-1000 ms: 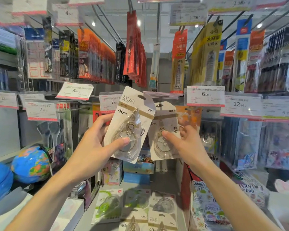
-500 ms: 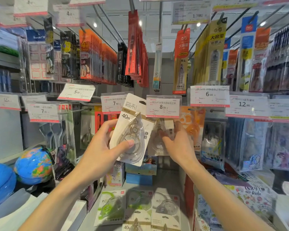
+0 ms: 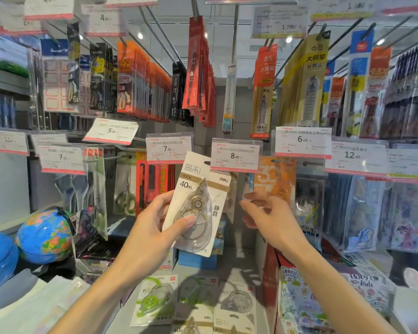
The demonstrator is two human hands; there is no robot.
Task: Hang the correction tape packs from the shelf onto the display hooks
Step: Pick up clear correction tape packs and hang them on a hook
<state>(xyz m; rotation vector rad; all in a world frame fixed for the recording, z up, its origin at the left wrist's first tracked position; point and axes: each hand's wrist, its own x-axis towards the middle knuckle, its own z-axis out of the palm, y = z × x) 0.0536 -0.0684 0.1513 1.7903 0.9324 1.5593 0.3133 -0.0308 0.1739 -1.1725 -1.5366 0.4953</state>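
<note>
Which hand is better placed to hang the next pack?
Left, probably. The left hand already grips a pack, its hang hole up beside the 8.00 tag. The right hand holds nothing.

A: Anything at 9 o'clock?
B: A globe (image 3: 45,235), low on the left shelf, with scissors (image 3: 125,198) hanging further in.
A: At 12?
B: Red packs (image 3: 198,68) hang in a row. At 3 o'clock, an orange pack (image 3: 275,179) below the 6.00 price tag (image 3: 303,142).
</note>
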